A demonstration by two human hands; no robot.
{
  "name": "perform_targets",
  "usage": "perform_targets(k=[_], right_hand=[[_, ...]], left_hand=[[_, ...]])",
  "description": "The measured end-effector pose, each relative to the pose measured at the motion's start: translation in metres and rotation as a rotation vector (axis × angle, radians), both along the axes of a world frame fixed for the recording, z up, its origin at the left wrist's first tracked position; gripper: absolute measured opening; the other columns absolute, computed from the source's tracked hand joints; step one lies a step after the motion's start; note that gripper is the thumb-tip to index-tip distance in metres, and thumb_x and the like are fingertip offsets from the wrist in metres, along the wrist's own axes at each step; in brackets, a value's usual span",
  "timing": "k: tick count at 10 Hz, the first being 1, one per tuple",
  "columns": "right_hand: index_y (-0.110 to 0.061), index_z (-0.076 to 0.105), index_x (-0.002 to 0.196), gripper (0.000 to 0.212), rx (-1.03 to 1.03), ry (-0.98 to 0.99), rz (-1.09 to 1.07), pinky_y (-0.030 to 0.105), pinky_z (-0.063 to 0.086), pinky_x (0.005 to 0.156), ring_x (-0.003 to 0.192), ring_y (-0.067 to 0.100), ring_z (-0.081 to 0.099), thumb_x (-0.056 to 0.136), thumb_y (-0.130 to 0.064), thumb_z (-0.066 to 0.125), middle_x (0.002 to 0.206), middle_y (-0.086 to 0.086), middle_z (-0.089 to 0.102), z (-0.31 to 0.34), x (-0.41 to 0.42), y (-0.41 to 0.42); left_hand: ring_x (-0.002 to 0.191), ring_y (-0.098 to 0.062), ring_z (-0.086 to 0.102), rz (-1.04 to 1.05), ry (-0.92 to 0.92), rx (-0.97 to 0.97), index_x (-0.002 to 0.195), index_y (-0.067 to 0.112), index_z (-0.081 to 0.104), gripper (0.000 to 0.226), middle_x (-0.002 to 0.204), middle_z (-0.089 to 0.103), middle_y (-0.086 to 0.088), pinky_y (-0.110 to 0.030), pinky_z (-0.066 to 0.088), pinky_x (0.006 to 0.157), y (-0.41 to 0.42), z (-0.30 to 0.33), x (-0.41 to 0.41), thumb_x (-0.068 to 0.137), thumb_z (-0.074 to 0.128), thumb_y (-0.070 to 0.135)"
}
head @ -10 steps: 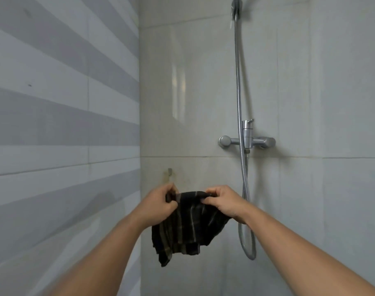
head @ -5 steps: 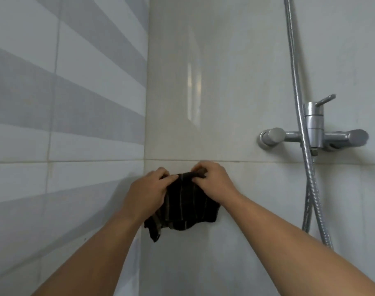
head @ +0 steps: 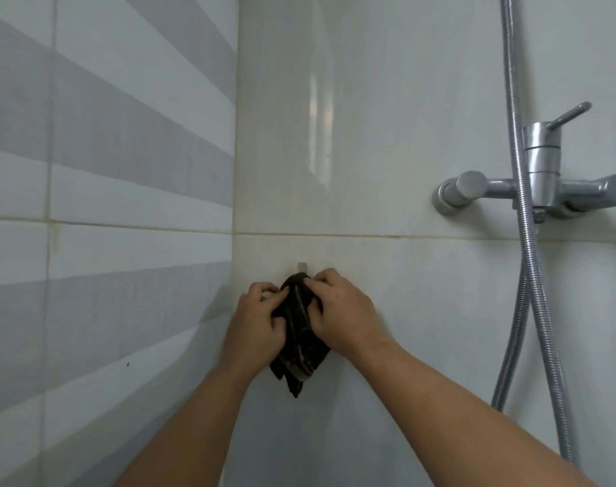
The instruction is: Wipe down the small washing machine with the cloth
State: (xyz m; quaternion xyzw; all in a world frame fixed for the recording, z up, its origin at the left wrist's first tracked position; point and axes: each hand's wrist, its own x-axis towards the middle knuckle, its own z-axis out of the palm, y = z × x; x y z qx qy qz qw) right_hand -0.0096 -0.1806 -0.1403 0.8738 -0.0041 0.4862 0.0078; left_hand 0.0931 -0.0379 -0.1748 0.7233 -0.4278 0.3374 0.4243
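Running across the left side, a striped wall of grey and white tiles meets a pale wall at the corner. Low on the pale wall, the left hand grips a dark cloth with curled fingers, and the right hand pinches its top edge just under a small hook. The cloth's tail hangs below both hands, against the tile. Farther right, a chrome tap is mounted on the wall, with a shower hose looping down past it.
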Motion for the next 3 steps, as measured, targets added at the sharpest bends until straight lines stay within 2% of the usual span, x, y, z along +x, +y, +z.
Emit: perform_targets(k=[1, 2, 3], right_hand=[[-0.020, 0.055, 0.141, 0.051, 0.042, 0.076, 0.013, 0.044, 0.056, 0.082, 0.108, 0.025, 0.058, 0.092, -0.027, 0.041, 0.135, 0.001, 0.055, -0.011, -0.016, 0.008], [-0.026, 0.042, 0.150, 0.058, 0.091, 0.079, -0.022, 0.042, 0.047, 0.098, 0.122, 0.024, 0.050, 0.093, -0.025, 0.031, 0.147, 0.000, 0.045, -0.021, -0.038, 0.008], [-0.031, 0.039, 0.151, 0.055, 0.277, -0.021, 0.050, 0.031, 0.042, 0.105, 0.126, 0.015, 0.045, 0.096, -0.024, 0.034, 0.146, -0.006, 0.043, -0.047, -0.078, 0.026]], left_hand=[[0.116, -0.004, 0.051, -0.140, 0.236, -0.101, 0.143, 0.026, 0.053, 0.057, 0.134, 0.048, 0.008, -0.020, 0.043, 0.101, 0.001, -0.009, -0.027, 0.090, 0.045, 0.005], [0.121, -0.002, 0.048, -0.153, 0.266, -0.247, 0.144, 0.030, 0.048, 0.056, 0.136, 0.048, 0.013, -0.014, 0.037, 0.101, 0.010, -0.017, -0.052, 0.094, 0.045, 0.005], [0.134, -0.006, 0.041, -0.084, 0.337, -0.324, 0.142, 0.036, 0.049, 0.048, 0.147, 0.044, 0.012, -0.026, 0.032, 0.113, 0.029, -0.038, -0.089, 0.098, 0.052, 0.018]])
